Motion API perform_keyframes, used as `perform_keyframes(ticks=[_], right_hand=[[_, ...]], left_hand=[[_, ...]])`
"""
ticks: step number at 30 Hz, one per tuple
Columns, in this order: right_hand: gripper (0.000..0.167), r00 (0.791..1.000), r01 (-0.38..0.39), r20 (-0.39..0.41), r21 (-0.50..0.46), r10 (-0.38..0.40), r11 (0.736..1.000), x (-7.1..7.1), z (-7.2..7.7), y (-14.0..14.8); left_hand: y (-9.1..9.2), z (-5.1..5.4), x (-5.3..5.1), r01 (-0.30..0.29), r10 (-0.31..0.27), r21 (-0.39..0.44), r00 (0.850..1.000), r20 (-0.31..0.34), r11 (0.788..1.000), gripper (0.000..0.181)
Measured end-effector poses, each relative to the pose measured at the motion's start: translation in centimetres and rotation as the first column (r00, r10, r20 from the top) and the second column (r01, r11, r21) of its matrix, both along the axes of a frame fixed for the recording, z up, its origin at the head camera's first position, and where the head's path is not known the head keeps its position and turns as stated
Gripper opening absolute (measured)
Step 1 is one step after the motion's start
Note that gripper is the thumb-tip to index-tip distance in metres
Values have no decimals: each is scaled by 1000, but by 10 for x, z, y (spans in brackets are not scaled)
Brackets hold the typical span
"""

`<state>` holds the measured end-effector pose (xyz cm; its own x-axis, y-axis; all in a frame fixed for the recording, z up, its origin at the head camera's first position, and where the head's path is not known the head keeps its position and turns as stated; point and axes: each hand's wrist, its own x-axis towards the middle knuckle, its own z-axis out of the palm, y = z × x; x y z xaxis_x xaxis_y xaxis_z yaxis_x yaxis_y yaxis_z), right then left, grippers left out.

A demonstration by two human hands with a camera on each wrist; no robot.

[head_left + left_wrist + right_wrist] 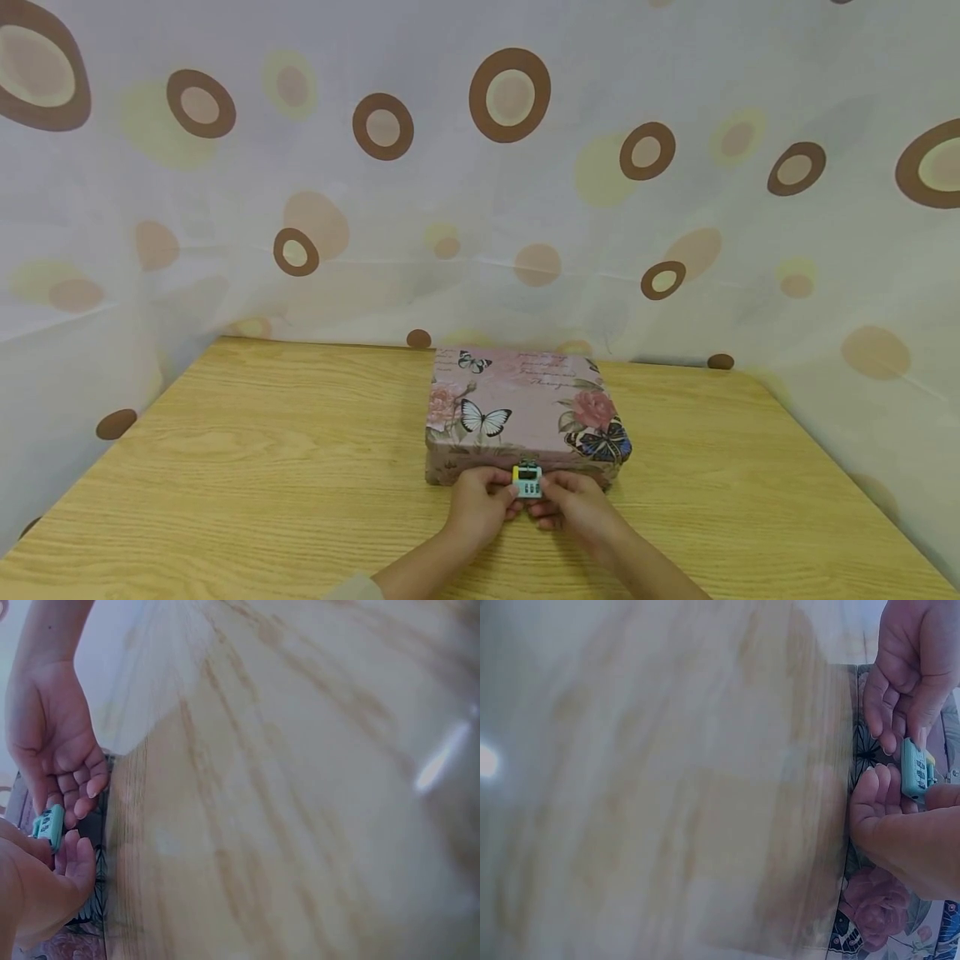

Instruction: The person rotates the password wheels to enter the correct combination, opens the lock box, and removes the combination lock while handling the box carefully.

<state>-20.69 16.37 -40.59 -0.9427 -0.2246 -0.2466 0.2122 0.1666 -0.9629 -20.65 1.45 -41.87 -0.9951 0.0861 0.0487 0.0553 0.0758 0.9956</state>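
Note:
A pink box [525,400] with butterflies and roses stands closed on the table. At the clasp on its front is a small teal combination lock [528,487], its number dials facing the person. The left hand [480,502] pinches the lock's left side between thumb and finger, and the right hand [583,507] pinches its right side. Both wrist views show the lock [49,825] [914,771] between the fingertips of the two hands. Whether the shackle is locked or loose cannot be told.
The wooden table [247,450] spreads out on both sides of the box. Behind it hangs a pale curtain [450,200] with brown rings and dots, which meets the table's back edge close behind the box.

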Motion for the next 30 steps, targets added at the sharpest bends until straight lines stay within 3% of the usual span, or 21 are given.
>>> perform_keyframes(ticks=[13, 30], right_hand=[[32, 998, -22, -53, 42, 24, 999, 0, -2, -1], [27, 996, -42, -79, 107, 50, 993, -1, -3, -4]], left_hand=[[-1, 2, 2, 9, -9, -2, 1000, 16, 1000, 11], [-1, 3, 2, 14, -15, -36, 1000, -9, 999, 9]])
